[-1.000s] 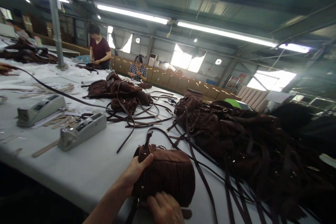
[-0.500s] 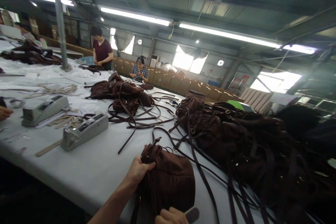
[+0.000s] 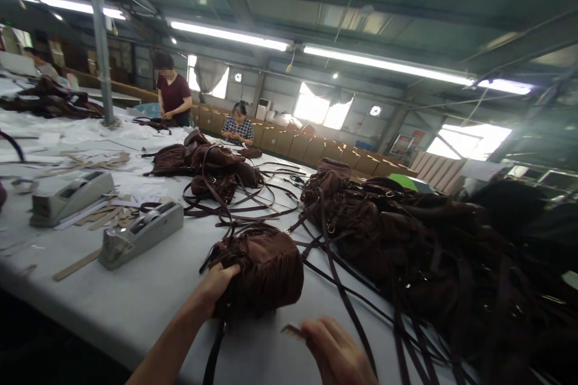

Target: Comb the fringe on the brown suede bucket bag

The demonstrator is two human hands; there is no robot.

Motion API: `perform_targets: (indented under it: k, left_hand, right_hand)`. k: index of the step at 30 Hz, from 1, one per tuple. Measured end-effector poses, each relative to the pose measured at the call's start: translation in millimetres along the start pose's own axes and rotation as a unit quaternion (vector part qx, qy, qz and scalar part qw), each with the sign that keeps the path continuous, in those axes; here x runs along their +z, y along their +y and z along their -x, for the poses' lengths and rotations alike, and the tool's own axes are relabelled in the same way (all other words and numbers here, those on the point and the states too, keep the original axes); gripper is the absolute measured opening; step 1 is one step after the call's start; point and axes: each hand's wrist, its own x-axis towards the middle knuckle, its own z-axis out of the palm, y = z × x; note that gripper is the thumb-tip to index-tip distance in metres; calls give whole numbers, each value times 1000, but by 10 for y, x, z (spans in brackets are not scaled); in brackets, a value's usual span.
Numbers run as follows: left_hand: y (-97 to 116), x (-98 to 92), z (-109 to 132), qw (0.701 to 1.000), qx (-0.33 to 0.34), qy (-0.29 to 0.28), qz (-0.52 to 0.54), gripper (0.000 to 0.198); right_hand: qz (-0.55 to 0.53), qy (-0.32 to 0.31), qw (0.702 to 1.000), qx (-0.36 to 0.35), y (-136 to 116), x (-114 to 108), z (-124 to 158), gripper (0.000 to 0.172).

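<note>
A gathered dark brown bag (image 3: 271, 264) sits on the white table in front of me, with a strap hanging from its lower left side. My left hand (image 3: 219, 283) grips the bag's left end, the thumb lying over the folds. To the lower right of the bag, apart from it, my right hand (image 3: 336, 346) is closed around a small flat tool (image 3: 293, 332). Only the tool's narrow end shows, pointing left; motion blur hides its exact kind.
Two grey tape dispensers (image 3: 142, 233) stand on the left near cardboard strips (image 3: 106, 213). A large heap of brown bags (image 3: 406, 234) with loose straps covers the right side. Another bag pile (image 3: 212, 162) lies farther back. Two people (image 3: 174, 93) work across the table.
The bag has shifted left and away from me, turning in my left hand's grip. My right hand has moved right, clear of the bag, and the tool's other end now shows.
</note>
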Motion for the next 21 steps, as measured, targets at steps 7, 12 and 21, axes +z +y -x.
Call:
perform_targets:
  k: [7,12,21]
  left_hand:
    - [317,124,388,982,54,-182,-19,42]
    - [220,171,346,986,28,-145,79,45]
    - [199,200,191,984,-5,-94,149,33]
  right_hand:
    - [0,49,998,-34,-312,-182,-615,24]
    - [77,-55,995,-38,-295,118,-372,33]
    - [206,-27,969,-137,-148,796,201,15]
